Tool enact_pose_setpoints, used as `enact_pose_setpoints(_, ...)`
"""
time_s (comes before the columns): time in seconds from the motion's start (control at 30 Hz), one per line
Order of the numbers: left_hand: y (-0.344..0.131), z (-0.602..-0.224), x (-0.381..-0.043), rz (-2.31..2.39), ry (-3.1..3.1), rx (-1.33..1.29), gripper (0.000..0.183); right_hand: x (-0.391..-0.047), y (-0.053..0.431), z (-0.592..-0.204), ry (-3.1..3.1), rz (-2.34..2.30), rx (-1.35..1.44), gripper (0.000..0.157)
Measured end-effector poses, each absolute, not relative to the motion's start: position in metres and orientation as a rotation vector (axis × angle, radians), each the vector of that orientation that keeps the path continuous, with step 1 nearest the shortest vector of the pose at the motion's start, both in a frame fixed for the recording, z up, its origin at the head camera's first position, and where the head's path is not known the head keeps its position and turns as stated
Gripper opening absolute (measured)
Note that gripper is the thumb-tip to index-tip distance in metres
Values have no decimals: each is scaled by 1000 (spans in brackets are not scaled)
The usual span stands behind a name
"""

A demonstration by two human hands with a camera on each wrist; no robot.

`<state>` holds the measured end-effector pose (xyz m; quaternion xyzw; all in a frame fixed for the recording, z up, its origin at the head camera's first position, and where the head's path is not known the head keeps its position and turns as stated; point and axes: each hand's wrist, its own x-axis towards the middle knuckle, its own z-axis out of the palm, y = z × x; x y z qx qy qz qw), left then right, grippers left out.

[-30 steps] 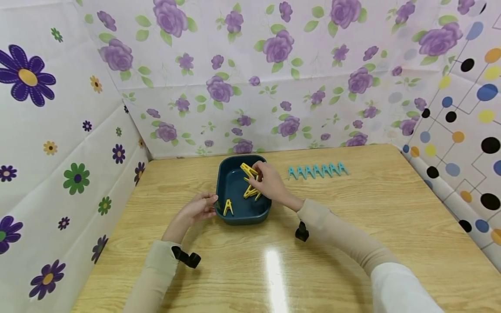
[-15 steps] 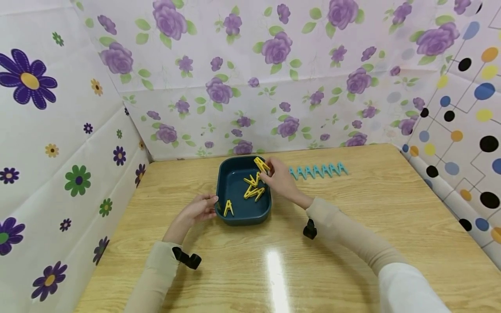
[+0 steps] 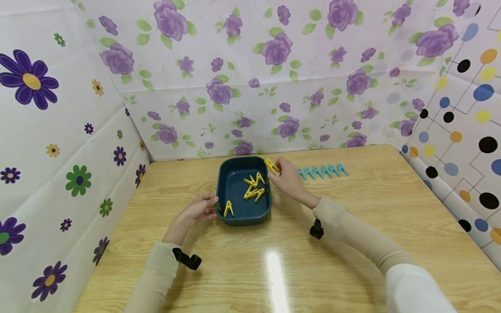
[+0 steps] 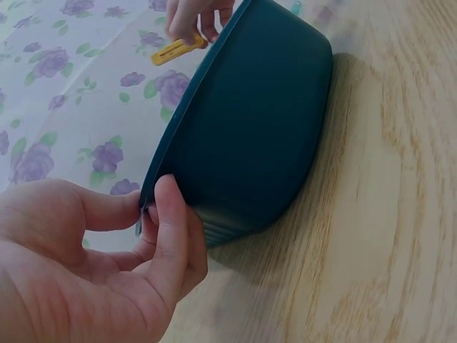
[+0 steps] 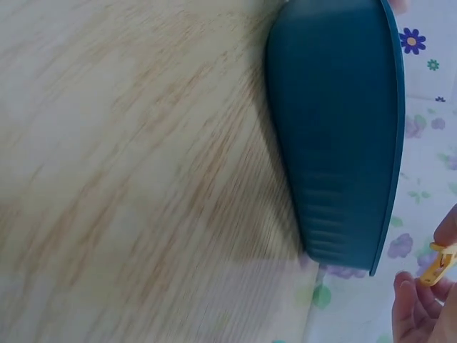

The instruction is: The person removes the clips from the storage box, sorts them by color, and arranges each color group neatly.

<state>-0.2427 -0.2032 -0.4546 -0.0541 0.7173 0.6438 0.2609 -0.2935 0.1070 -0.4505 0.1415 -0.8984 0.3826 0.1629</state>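
My right hand (image 3: 288,179), pinching a yellow clip (image 3: 272,165), has just carried it past the right edge of the box (image 3: 239,206) toward the blue clips (image 3: 324,168), leaving the other clips (image 3: 228,204) inside while my left hand (image 3: 197,208) pinches the left edge.

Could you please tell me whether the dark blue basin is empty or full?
Neither: in the head view, several yellow clips lie in the basin, with much of its floor bare.

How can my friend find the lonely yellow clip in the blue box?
On the wooden table, find the dark blue box. Look in its near left corner: that yellow clip lies alone, while the other yellow clips inside bunch together.
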Motion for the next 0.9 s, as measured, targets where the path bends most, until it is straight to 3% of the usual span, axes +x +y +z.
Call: enact_pose_setpoints(0.9,-202,-456,-244,1745,1933,-114,38,-280,157,-469,-2750,950,295,23)
